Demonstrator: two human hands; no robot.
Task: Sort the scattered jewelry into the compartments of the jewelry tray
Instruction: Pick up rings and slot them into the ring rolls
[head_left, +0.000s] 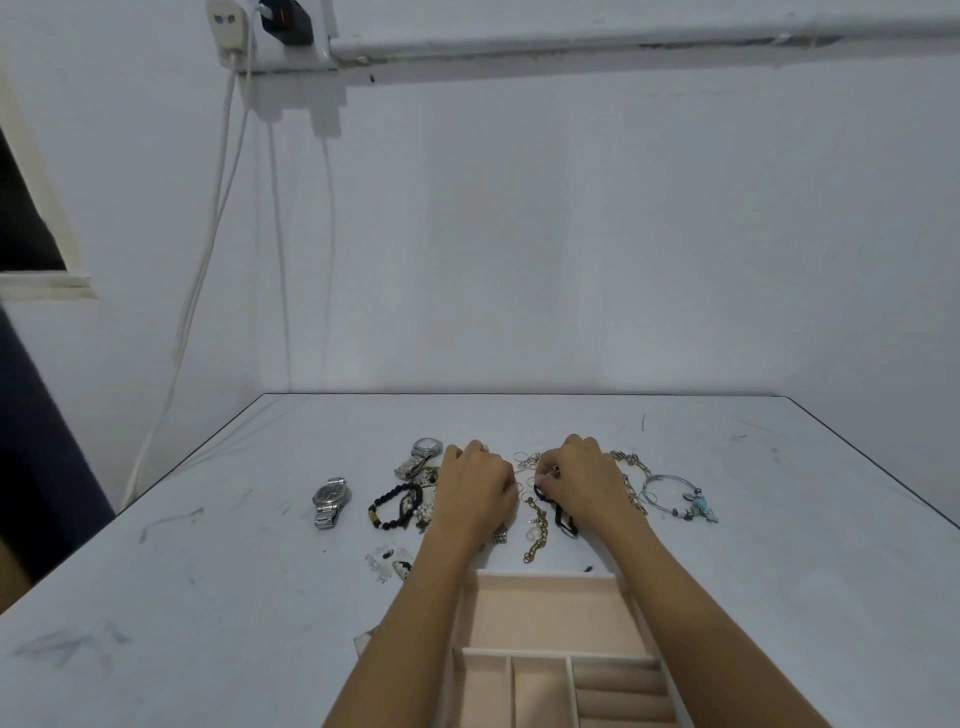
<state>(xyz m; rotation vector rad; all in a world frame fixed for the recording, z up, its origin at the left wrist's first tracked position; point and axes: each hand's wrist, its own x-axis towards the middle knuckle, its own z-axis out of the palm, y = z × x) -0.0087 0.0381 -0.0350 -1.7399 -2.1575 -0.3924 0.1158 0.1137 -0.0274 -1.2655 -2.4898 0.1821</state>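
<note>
Right hand (582, 483): knuckles up, fingers curled, thumb and fingertips pinched together on the far end of a black cord (563, 519) (something small and reddish shows at the pinch, too small to name).
Cord: trails from that pinch toward the near edge, lying on the table (208, 597) under the right wrist.
Left hand (475, 488): just beside the right, fingers curled down into the pile; its fingertips are hidden, so I cannot tell whether it grips anything.
Between the hands: small rings (524, 460) on the far side, a gold chain (537, 530) running toward the tray.
Right of the hands: a chunky chain (631, 478), then a bangle (670, 493) with blue charms.
Left of the hands: a bead bracelet (395, 506), a watch (423, 452) behind it, a second watch (330, 501) nearer the left edge.
Tray (545, 577): pink, at the middle of the near edge between the forearms; one wide far compartment, narrower ones nearer, padded rolls at near right.
Jewelry: all that shows lies on the table, in a row across its middle (beyond the tray).
Wall: white cables (208, 260) hang down at far left.
</note>
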